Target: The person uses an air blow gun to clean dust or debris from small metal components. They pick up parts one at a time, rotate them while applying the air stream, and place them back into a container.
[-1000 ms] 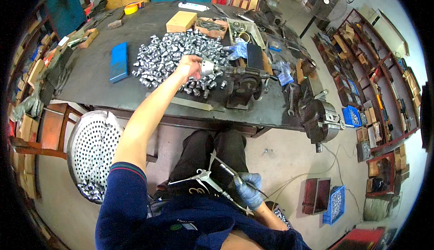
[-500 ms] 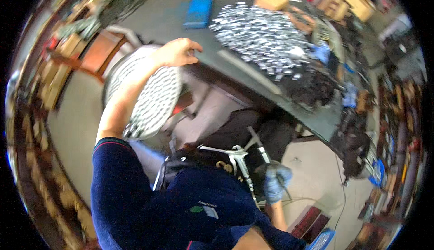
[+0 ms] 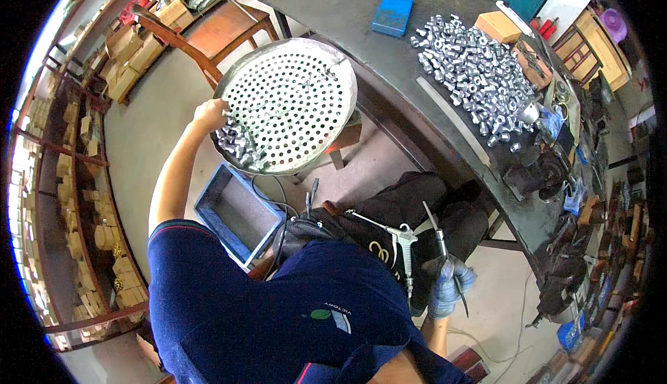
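My left hand (image 3: 208, 114) reaches out to the left rim of a round perforated metal tray (image 3: 306, 71) that sits beside the workbench. Its fingers are curled at the rim, and whether they hold anything is hidden. Several small silver metal parts (image 3: 240, 146) lie in the tray's lower left, just below that hand. My right hand (image 3: 448, 285), in a blue glove, rests low by my lap and grips a thin metal rod tool (image 3: 445, 248). An air blow gun (image 3: 389, 233) lies across my lap. A big heap of the same silver parts (image 3: 472, 71) covers the dark workbench (image 3: 347, 9).
A blue open box (image 3: 236, 210) stands on the floor below the tray. On the bench are a flat blue box (image 3: 392, 12), a cardboard box (image 3: 497, 26) and a vise (image 3: 549, 176). A wooden chair (image 3: 208, 30) stands behind the tray. Shelves of boxes (image 3: 76, 196) line the left.
My left hand has left the heap on the bench and swung left to the perforated tray. My view has turned left with it. The right hand has kept its hold on the rod.
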The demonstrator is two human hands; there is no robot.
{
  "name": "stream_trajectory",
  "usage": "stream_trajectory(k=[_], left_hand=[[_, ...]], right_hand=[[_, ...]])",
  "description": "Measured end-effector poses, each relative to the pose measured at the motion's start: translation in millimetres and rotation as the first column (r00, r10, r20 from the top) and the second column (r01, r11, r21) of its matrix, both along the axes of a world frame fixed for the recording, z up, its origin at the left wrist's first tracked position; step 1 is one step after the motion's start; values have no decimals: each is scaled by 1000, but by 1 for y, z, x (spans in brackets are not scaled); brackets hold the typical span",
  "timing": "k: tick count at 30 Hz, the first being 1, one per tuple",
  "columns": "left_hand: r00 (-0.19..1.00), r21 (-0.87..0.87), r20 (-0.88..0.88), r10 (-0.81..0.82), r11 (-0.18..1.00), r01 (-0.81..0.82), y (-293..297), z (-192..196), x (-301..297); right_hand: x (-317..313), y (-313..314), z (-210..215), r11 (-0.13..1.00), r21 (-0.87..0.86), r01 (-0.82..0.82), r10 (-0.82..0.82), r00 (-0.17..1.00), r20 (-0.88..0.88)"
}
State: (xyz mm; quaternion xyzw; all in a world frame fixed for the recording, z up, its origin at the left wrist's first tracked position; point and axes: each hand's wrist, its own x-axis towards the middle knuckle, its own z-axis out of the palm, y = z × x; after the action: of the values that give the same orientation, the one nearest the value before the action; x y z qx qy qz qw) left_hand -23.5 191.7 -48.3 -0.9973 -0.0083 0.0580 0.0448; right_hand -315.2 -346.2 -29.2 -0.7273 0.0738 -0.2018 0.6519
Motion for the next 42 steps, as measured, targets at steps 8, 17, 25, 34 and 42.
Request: stream_trajectory(k=[8, 17, 25, 34, 42], left_hand=[[955, 290, -257, -151, 930, 225, -35, 5, 18], [983, -708, 7, -185, 693, 135, -158, 52, -12], [590, -764, -180, -787, -266, -588, -340, 31, -96], [569, -739, -403, -717, -112, -665, -359, 7, -100], [641, -929, -300, -707, 65, -363, -366, 24, -98]], right_hand=[[-3, 1, -6, 1000, 19, 2, -2, 1000, 30], [17, 4, 8, 954, -280, -104, 103, 994, -21], [42, 9, 15, 915, -394, -86, 104, 994, 26], [47, 2, 2, 963, -265, -52, 52, 999, -6], [59, 3, 0, 863, -503, -57, 103, 993, 64]])
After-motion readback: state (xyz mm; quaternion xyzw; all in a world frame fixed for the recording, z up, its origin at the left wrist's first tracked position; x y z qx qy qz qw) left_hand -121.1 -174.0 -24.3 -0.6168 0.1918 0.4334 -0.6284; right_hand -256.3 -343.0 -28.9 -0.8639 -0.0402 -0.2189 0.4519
